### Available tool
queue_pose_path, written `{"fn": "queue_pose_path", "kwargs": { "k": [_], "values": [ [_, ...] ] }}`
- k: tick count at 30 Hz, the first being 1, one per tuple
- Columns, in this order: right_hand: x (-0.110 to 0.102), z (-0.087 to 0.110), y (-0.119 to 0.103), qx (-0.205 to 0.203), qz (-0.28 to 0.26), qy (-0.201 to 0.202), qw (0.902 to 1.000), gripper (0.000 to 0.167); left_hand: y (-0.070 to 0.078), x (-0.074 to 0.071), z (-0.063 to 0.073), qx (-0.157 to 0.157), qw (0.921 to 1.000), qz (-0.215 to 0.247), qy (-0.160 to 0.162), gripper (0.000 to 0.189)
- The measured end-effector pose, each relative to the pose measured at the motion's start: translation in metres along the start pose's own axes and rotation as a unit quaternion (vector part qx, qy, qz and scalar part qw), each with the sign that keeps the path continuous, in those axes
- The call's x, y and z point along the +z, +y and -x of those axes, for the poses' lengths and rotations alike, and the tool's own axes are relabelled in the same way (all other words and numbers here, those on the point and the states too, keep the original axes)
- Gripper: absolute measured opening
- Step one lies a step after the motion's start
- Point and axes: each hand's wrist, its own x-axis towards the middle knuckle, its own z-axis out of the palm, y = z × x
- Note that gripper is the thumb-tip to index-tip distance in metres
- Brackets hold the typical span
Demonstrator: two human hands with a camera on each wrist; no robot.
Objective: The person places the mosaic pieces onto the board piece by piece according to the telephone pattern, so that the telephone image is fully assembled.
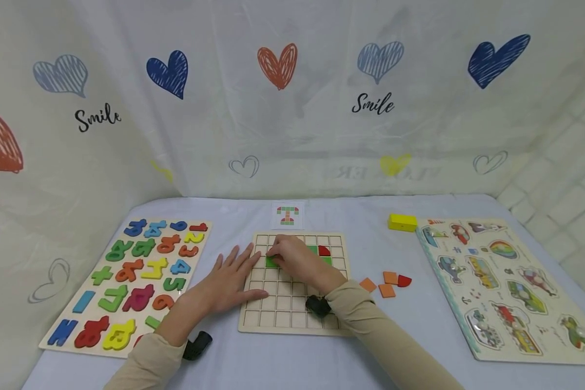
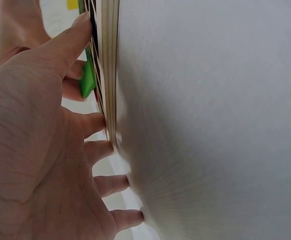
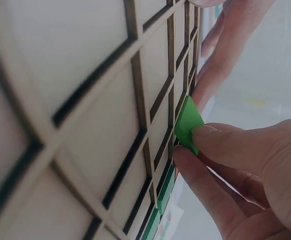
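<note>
Green square tile (image 3: 189, 122) is pinched by the right hand (image 1: 302, 262) at the grid board (image 1: 278, 322), left hand (image 1: 231, 281) spread. White tabletop (image 1: 273, 363) is backed by heart-printed fabric (image 1: 322, 135); board's layered edge (image 2: 109, 65) is shown only from left wrist.

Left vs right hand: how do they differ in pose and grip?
The left hand has spread fingers; the right hand has curled ones. The left hand lies across the left edge of the board, holding nothing; the right hand is over it, pinching a green tile. Both are bare.
</note>
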Motion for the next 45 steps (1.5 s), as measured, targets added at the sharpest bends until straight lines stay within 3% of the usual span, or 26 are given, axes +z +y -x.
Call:
{"fn": "queue_pose_path", "kwargs": {
  "k": [16,21,28,31,37,45],
  "values": [
    [-0.002,-0.002,-0.005,0.004,0.028,-0.009,0.9996,0.019,0.002,-0.003,0.001,0.003,1.0,-0.004,-0.001,0.097],
    [-0.002,-0.003,-0.005,-0.015,0.046,-0.02,0.9986,0.015,0.002,-0.003,0.002,0.004,1.0,-0.001,0.0,0.097],
    [-0.01,0.005,0.004,-0.064,0.017,-0.036,0.9972,0.016,0.002,-0.004,0.003,0.005,1.0,-0.001,0.003,0.097],
    [-0.019,0.013,0.01,-0.07,-0.01,-0.058,0.9958,0.021,0.003,-0.004,0.003,0.005,1.0,-0.002,0.002,0.097],
    [-0.046,0.044,0.025,-0.044,-0.065,-0.084,0.9934,0.025,0.005,-0.004,0.002,0.0,1.0,-0.001,-0.001,0.097],
    [-0.096,0.095,0.058,-0.004,-0.08,-0.1,0.9917,0.022,0.006,-0.003,0.002,-0.004,1.0,-0.006,-0.003,0.098]
  ]
}}
